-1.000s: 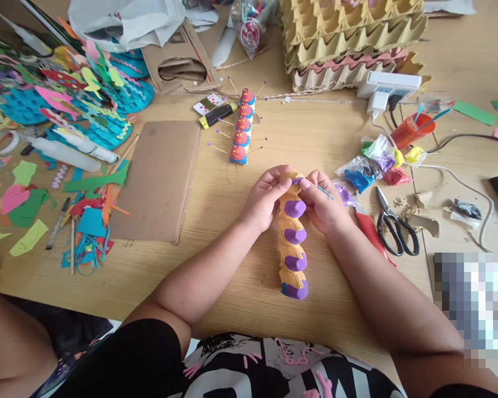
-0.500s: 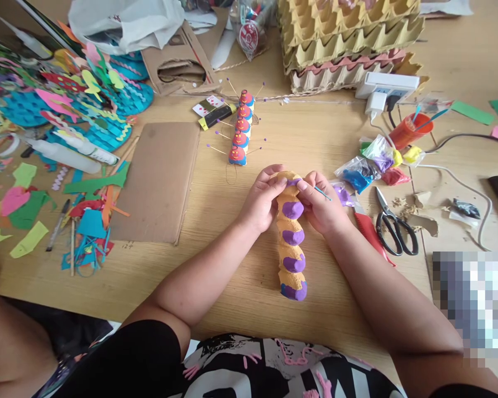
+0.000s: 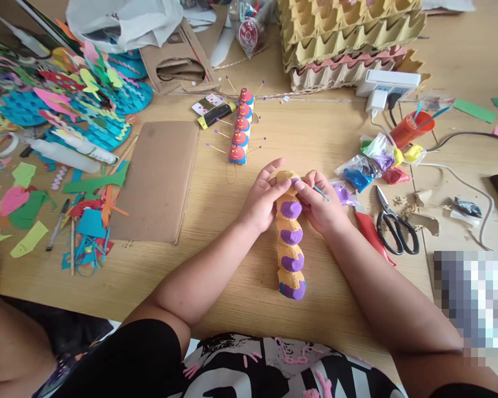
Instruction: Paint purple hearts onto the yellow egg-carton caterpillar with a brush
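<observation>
A bumpy egg-carton strip (image 3: pixel 289 249), yellow-orange with purple patches on its humps, lies lengthwise before me. My left hand (image 3: pixel 266 196) holds its far end from the left, thumb on top. My right hand (image 3: pixel 318 202) grips the same end from the right, its thumb pressing the purple patch there. A thin blue stick (image 3: pixel 321 193) is also held in the right hand and pokes out past the fingers. Farther off stands a finished-looking strip (image 3: pixel 241 128) with red and blue humps, small faces and purple-tipped sticks.
Cardboard (image 3: pixel 155 182) and paper scraps (image 3: pixel 90 224) lie left. Scissors (image 3: pixel 394 224), a red-handled cutter (image 3: pixel 371 235), bagged clay (image 3: pixel 359 174) and an orange cup (image 3: pixel 410 130) are right. Egg trays (image 3: pixel 348 50) and a power strip (image 3: pixel 389 83) stand behind. Someone's bare limb (image 3: pixel 14 342) shows at lower left.
My left index finger has lifted a little off the strip's far end. The strip has shifted very slightly left. Both hands stay at the far end.
</observation>
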`<state>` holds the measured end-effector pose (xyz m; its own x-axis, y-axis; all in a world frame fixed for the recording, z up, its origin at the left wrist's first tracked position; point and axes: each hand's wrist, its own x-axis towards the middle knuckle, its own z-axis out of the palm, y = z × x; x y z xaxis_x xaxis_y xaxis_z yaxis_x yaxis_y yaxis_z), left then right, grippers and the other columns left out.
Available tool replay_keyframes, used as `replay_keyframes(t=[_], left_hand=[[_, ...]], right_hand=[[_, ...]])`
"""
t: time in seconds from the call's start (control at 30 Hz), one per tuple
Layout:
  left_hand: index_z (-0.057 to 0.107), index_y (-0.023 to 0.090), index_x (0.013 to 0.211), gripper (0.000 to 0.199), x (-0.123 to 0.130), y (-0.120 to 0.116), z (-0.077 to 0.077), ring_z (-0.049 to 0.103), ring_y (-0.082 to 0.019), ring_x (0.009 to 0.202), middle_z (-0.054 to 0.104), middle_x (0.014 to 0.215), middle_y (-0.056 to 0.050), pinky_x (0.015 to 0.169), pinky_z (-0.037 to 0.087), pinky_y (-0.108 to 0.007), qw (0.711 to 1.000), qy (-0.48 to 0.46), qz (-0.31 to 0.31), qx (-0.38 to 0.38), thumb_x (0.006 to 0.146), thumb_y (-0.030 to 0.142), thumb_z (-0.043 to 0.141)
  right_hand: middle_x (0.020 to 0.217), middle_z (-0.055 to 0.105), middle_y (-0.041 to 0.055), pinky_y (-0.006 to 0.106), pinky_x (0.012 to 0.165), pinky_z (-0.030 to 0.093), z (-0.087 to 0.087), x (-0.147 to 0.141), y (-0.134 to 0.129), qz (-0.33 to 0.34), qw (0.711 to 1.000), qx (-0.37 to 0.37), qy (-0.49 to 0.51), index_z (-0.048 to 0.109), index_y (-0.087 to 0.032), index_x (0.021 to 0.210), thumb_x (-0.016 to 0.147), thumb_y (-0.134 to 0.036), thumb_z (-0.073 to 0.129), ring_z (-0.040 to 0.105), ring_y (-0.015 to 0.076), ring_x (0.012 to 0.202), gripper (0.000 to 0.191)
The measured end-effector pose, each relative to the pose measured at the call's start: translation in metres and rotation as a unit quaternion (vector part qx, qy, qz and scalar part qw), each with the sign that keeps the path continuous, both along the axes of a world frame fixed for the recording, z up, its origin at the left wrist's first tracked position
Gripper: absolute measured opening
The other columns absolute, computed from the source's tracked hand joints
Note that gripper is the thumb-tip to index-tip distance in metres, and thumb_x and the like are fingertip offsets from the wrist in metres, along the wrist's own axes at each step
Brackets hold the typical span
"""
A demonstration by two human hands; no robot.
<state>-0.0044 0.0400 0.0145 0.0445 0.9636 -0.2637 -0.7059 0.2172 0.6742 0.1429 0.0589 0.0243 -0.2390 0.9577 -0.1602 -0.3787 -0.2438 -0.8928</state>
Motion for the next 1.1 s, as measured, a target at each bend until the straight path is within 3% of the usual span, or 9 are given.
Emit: replay_keyframes(t=[0.33,0.47,0.63,0.8,0.93,1.1], left_hand=[[0.068,0.03,0.136,0.064,-0.001,0.0,-0.004,0.081,-0.014,0.089,0.082,0.096,0.005,0.098,0.061,-0.03,1.0,-0.004,0.009,0.02,0.083,0.031,0.104],[0.07,0.032,0.14,0.059,0.0,-0.001,-0.002,0.082,-0.016,0.098,0.082,0.101,0.004,0.104,0.06,-0.032,1.0,0.009,0.02,0.0,0.09,0.032,0.1],[0.076,0.032,0.135,0.039,0.001,-0.002,0.001,0.083,-0.018,0.101,0.083,0.106,0.001,0.099,0.062,-0.032,1.0,0.007,0.012,-0.003,0.1,0.041,0.089],[0.072,0.033,0.149,0.051,0.001,-0.001,0.002,0.085,-0.022,0.112,0.083,0.108,0.0,0.107,0.062,-0.035,1.0,0.003,0.013,-0.027,0.101,0.039,0.088],[0.071,0.032,0.15,0.045,-0.002,0.0,0.0,0.085,-0.022,0.107,0.085,0.113,-0.002,0.101,0.064,-0.035,1.0,-0.019,0.002,-0.018,0.106,0.038,0.079],[0.079,0.031,0.135,0.029,-0.004,-0.002,-0.002,0.083,-0.022,0.107,0.085,0.11,-0.001,0.092,0.062,-0.031,1.0,-0.021,0.01,-0.017,0.106,0.035,0.078]], right_hand=[[0.07,0.04,-0.0092,0.028,0.056,0.025,0.0,-0.002,-0.002,-0.003,1.0,0.006,0.002,0.042,-0.027,0.078,0.06,-0.064,0.114,0.03,0.0111,0.064,0.083],[0.067,0.038,-0.0097,0.028,0.054,0.019,-0.001,0.001,-0.001,0.017,1.0,-0.007,0.01,0.044,-0.028,0.082,0.064,-0.069,0.11,0.026,0.0118,0.062,0.08],[0.065,0.037,-0.01,0.026,0.055,0.02,0.002,0.002,-0.001,0.009,1.0,-0.02,0.018,0.042,-0.027,0.08,0.063,-0.063,0.112,0.028,0.0109,0.06,0.08],[0.068,0.041,-0.0081,0.027,0.052,0.02,0.001,0.005,0.002,0.022,0.999,-0.02,0.028,0.045,-0.027,0.079,0.064,-0.07,0.109,0.031,0.0116,0.06,0.078],[0.072,0.049,-0.006,0.027,0.051,0.019,0.0,0.009,0.006,0.039,0.997,-0.035,0.052,0.05,-0.027,0.08,0.064,-0.071,0.108,0.035,0.0113,0.061,0.075],[0.067,0.044,-0.0094,0.024,0.052,0.02,0.001,0.011,0.007,0.058,0.995,-0.031,0.077,0.046,-0.027,0.081,0.061,-0.058,0.114,0.035,0.0105,0.061,0.077]])
